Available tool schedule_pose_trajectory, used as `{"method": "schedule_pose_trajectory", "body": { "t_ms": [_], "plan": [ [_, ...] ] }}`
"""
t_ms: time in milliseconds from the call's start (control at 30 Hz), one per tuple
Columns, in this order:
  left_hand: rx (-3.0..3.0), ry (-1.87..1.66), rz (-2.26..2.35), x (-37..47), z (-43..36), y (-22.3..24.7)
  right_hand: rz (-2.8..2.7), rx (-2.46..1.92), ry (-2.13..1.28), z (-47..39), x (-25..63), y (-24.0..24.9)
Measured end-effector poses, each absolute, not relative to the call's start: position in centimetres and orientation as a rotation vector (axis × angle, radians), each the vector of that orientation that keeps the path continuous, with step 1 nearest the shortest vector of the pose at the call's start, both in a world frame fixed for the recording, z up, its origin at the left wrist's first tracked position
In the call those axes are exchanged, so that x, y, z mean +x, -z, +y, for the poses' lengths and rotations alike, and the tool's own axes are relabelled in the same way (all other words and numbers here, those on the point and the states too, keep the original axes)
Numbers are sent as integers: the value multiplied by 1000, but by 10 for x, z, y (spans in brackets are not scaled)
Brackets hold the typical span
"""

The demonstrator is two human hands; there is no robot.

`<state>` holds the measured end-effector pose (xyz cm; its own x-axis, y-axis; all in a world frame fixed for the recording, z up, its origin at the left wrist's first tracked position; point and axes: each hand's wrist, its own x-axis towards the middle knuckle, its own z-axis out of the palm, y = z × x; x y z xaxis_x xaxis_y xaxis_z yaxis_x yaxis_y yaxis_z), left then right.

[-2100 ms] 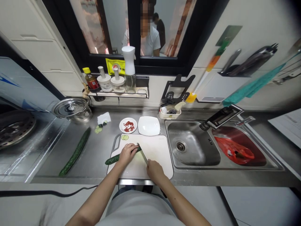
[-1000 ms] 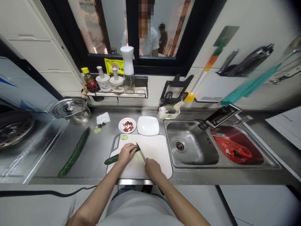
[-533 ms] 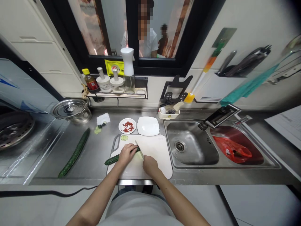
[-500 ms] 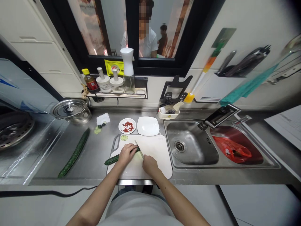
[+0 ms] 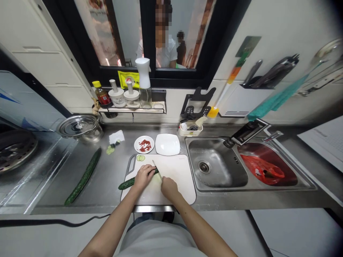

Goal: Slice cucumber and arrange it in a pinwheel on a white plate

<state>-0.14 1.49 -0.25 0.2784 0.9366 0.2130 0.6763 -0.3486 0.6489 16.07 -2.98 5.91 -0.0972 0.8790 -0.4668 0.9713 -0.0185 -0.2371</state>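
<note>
This is a kitchen. The stainless-steel counter (image 5: 107,180) has a double-bowl sink (image 5: 219,176) at right and a lidded pot (image 5: 80,127) at left. Seasoning jars (image 5: 117,99) stand beyond.

a white, rectangular cutting board (image 5: 179,175) is edged in grey; on it, a long, cylindrical cucumber (image 5: 126,183) is coloured dark green, and thin, round slices (image 5: 140,157) are tinted pale green; a round white plate (image 5: 137,144) is speckled with red bits (image 5: 145,145).

Lidded pot (image 5: 80,128), red bag (image 5: 261,170)
</note>
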Motion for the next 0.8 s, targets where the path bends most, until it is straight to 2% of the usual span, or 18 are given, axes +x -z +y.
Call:
{"method": "schedule_pose_trajectory", "body": {
  "t_ms": [800],
  "plan": [
    [2096, -802, 1461, 0, 13, -1, 1978, 2009, 762, -52, 171, -65]
  ]
}}
